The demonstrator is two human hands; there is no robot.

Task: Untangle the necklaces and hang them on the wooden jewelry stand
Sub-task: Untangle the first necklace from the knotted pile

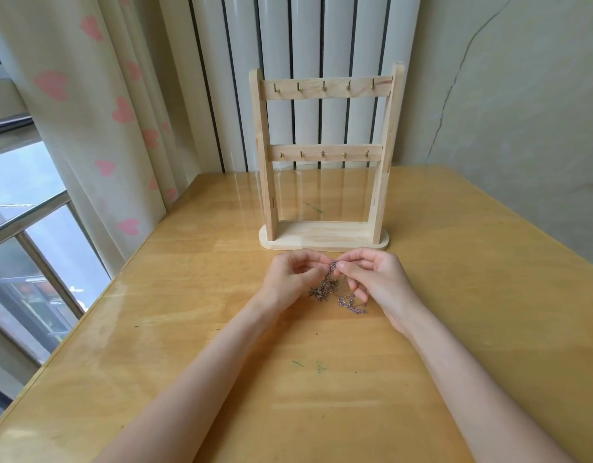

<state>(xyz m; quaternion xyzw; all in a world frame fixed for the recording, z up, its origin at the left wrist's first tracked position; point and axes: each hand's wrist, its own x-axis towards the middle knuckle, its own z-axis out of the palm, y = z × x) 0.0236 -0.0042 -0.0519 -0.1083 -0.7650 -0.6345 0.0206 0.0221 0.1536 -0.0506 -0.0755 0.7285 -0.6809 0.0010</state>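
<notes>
A tangle of thin dark chain necklaces (pixel 335 294) hangs between my hands just above the table. My left hand (pixel 288 279) and my right hand (pixel 375 279) both pinch the top of the tangle with fingertips close together. The lower loops of chain spread on the wood below. The wooden jewelry stand (pixel 323 158) stands upright right behind my hands, with two crossbars carrying several small brass hooks. Nothing hangs on any hook.
The wooden table (pixel 188 295) runs out to left and right of my arms. A heart-print curtain (pixel 87 128) and a window lie at the left, a white radiator (pixel 305 45) behind the stand, and a wall at the right.
</notes>
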